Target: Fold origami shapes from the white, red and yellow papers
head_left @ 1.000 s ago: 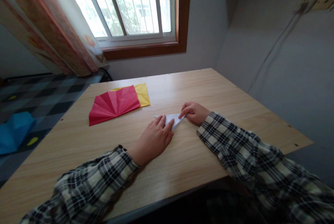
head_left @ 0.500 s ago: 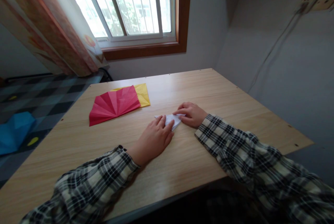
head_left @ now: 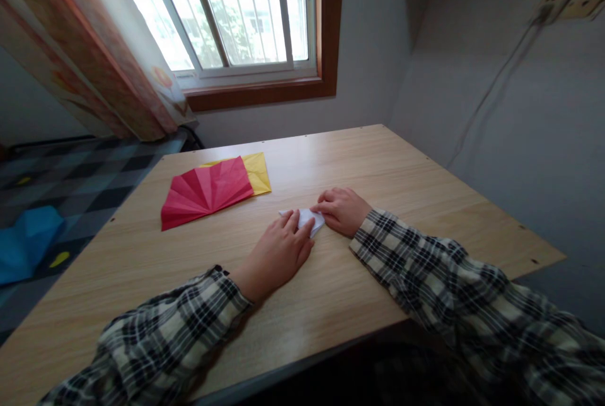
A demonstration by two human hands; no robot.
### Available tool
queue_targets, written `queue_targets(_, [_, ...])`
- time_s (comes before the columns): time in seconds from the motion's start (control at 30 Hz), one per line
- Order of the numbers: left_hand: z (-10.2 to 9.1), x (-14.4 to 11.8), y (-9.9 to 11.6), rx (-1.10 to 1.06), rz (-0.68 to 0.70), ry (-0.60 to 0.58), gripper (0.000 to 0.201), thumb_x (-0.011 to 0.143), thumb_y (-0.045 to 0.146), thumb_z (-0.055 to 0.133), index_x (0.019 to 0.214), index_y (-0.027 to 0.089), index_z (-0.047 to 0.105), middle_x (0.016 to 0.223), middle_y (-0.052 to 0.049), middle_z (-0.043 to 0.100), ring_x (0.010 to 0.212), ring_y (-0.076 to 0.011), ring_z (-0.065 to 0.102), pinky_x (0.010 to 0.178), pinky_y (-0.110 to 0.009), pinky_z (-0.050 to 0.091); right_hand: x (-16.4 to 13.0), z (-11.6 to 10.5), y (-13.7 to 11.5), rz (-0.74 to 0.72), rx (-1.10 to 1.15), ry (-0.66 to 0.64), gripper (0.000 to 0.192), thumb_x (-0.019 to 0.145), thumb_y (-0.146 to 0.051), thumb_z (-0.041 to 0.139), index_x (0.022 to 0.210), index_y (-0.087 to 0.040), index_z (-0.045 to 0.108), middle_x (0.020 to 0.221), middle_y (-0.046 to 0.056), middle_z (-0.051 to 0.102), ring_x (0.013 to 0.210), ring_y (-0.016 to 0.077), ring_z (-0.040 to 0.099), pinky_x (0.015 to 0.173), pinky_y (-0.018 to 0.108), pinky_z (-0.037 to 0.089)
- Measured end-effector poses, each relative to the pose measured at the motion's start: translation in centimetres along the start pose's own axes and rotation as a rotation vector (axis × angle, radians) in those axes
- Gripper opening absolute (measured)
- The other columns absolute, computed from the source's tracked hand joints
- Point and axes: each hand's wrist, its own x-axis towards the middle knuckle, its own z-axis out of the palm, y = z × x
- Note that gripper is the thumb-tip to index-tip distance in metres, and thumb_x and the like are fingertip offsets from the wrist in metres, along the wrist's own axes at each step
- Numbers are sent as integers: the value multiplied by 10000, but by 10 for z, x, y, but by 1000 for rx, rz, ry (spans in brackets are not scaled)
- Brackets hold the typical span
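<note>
A small folded sheet of white paper lies on the wooden table, partly covered by fingers. My left hand rests flat over its left part, fingers spread and pressing it down. At the right edge, my right hand has its fingers curled in, with the index fingertip on the paper's upper right edge. The thumb of that hand is mostly hidden, as is the paper's right tip.
A creased red paper overlaps a yellow paper at the table's back left. Beyond the left edge, a blue folded paper lies on a checked cloth. A window and wall stand behind the table.
My right hand has shifted slightly left, and the paper's right point that stuck out under its fingers is no longer visible. My left hand keeps its place.
</note>
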Motion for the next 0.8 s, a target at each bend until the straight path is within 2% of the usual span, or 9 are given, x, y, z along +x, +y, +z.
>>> queue_targets(0.23, [1, 1, 0, 14, -6, -16, 396, 1036, 310, 391, 1285, 72, 587, 1316, -224, 621, 1312, -338, 534, 1094, -521, 441, 1, 0, 1, -6, 11, -4, 272, 933, -192, 579, 1137, -229, 757, 1151, 89, 700, 1026, 231, 582, 911, 384, 415])
queue_targets(0.63, [-1, 0, 0, 4, 1, -12, 343, 1039, 290, 409, 1229, 91, 613, 1273, -199, 639, 1304, -344, 534, 1090, -548, 448, 0, 0, 2, 12, 39, 1, 252, 947, -229, 597, 1142, -236, 757, 1147, 85, 698, 1036, 229, 581, 913, 385, 426])
queue_targets(0.8, [1, 1, -1, -8, 11, 1, 301, 1037, 287, 414, 1135, 106, 633, 1242, -194, 643, 1277, -338, 550, 1083, -545, 459, 0, 2, 3, 23, 34, -8, 258, 947, -246, 603, 1158, -246, 752, 1157, 80, 692, 1044, 228, 579, 917, 382, 426])
